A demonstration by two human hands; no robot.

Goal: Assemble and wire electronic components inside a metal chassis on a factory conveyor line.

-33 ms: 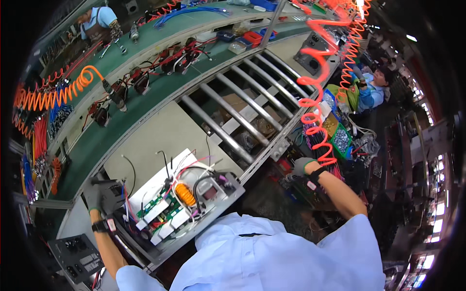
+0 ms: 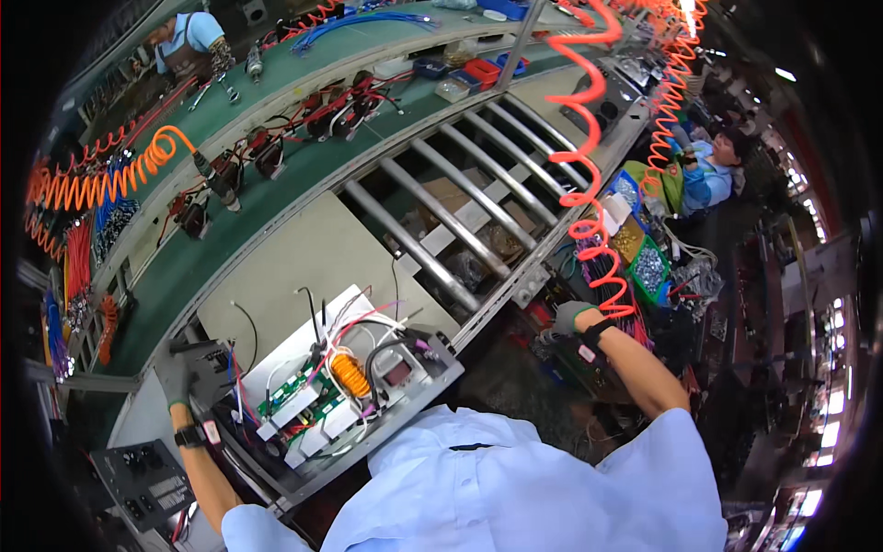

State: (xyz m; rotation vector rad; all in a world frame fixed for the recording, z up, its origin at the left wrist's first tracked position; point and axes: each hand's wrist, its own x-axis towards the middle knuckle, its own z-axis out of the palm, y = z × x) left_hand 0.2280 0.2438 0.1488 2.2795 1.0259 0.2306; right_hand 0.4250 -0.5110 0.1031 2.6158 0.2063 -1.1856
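Observation:
An open metal chassis (image 2: pixel 414 391) sits on the bench in front of me, tilted in the picture. Inside it are an orange-wound coil (image 2: pixel 350 375), a green circuit board (image 2: pixel 290 394), white blocks and loose wires. At its left end, my left hand (image 2: pixel 177 375), in a grey glove, is against a dark upright panel (image 2: pixel 212 368); the fingers are blurred. Off the bench's right edge is my right hand (image 2: pixel 572 318), gloved too and away from the chassis, near the lower end of a red coiled hose (image 2: pixel 614 293). Its fingers are too dark to make out.
Metal rollers (image 2: pixel 451 221) lie beyond the chassis. Parts bins (image 2: pixel 650 267) with small hardware stand at the right, beside a seated person (image 2: pixel 708 170). A green bench (image 2: pixel 303 161) with tools and wired parts runs behind. Another dark panel (image 2: pixel 145 483) is at lower left.
The red coiled hose has swung left, most of all in its upper part. My right hand has shifted slightly; the chassis stays in nearly the same place.

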